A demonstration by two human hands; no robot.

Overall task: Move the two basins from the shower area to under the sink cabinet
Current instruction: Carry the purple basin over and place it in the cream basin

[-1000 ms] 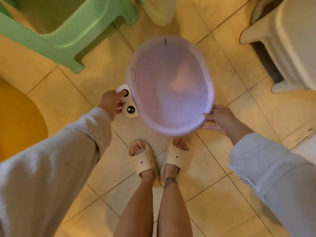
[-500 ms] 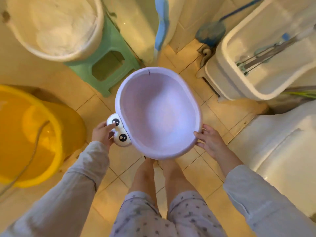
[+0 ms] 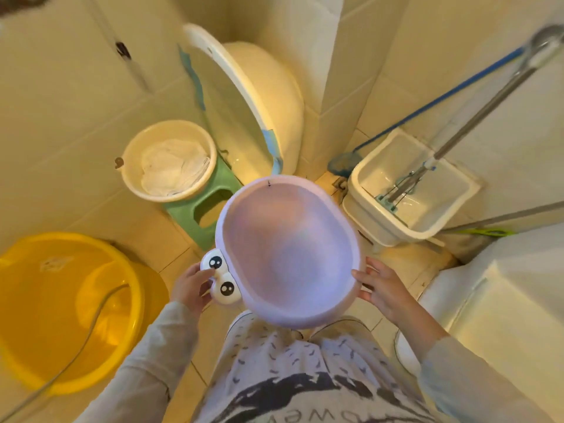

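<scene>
I hold an empty oval lilac basin (image 3: 287, 251) level in front of my waist, well above the floor. My left hand (image 3: 190, 285) grips its white handle with two cartoon eyes (image 3: 220, 280) on the left rim. My right hand (image 3: 381, 285) holds the right rim, fingers partly spread along the edge. A second, cream round basin (image 3: 131, 169) with white cloth inside rests on a green plastic stool (image 3: 210, 206) to the upper left.
A yellow tub (image 3: 24, 331) with a hose in it stands on the floor at left. A large white baby bath (image 3: 268, 96) leans in the far corner. A white mop bucket (image 3: 457, 203) with a mop sits at right, a white fixture (image 3: 503, 300) below it.
I have straightened up, lifting the lilac basin from near the floor to waist height. The view now takes in the walls, the cream basin and the mop bucket; both hands keep their grip.
</scene>
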